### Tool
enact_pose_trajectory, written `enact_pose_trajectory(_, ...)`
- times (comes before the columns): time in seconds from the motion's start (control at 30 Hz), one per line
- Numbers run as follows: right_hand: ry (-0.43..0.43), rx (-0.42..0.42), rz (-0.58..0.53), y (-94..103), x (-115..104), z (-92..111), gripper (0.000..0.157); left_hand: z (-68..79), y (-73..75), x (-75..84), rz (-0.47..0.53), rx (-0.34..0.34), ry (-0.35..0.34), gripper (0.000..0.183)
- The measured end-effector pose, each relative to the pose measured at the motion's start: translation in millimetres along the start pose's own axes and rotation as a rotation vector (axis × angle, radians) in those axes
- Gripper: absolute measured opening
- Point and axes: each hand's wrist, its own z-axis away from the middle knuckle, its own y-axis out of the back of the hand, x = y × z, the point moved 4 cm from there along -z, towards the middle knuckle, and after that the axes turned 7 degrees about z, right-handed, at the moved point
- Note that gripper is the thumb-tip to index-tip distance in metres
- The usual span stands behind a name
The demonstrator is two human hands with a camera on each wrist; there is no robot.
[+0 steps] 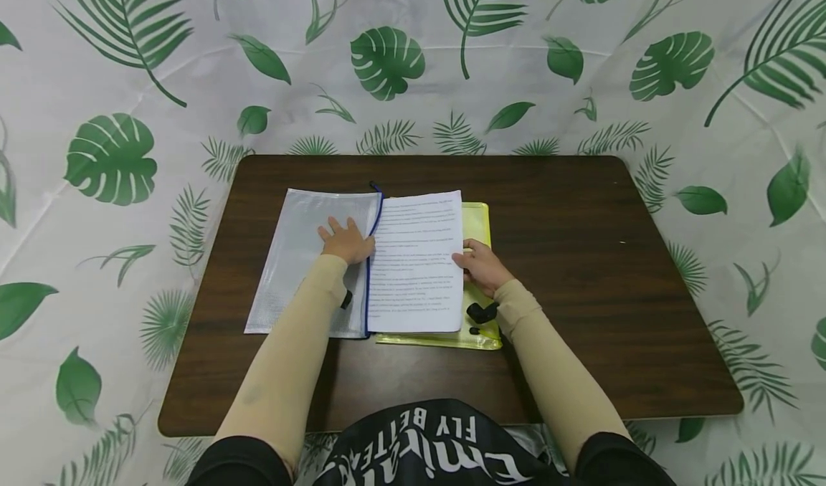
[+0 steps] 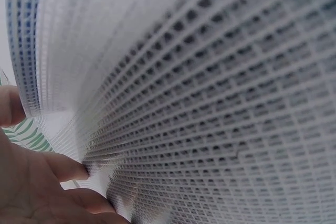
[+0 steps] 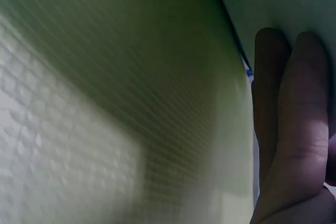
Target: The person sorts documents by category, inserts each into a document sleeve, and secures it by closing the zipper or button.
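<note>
A clear mesh document pouch (image 1: 290, 256) with a blue edge lies left of centre, also filling most of the left wrist view as white mesh (image 2: 220, 114). My left hand (image 1: 346, 242) rests on it with fingers spread, thumb near the blue edge. Beside that edge is a sheet of printed paper (image 1: 416, 264), text side up. My right hand (image 1: 484, 265) grips its right edge, thumb on top and fingers beneath. Under the paper lies a yellow mesh pouch (image 1: 479, 221), showing along the right and bottom. In the right wrist view, straight fingers (image 3: 304, 103) lie against the paper's shaded underside.
The dark brown wooden table (image 1: 613, 292) extends to both sides of the pouches. Around it hangs a white cloth (image 1: 213, 77) with green leaf prints. A dark wrist camera (image 1: 482, 312) on the right wrist sits over the yellow pouch.
</note>
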Motion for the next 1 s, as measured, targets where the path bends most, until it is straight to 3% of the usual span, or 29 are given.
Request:
enact_pose_trajectory(0.4,-0.022,-0.028,-0.009,-19.9,2.1,-6.5,0.029,0.6,2.0,1.3,-0.014,0.012,0.02,0.085)
enact_pose_trajectory(0.7,-0.076,-0.165,-0.019,-11.9,8.0,1.8,0.041,1.9,1.8,2.9,-0.012,0.02,0.041,0.086)
enact_pose_trajectory(1.0,-0.074,-0.139,-0.023,-12.9,6.6,2.0,0.049,1.5,0.4,3.0,-0.022,0.012,0.046,0.086)
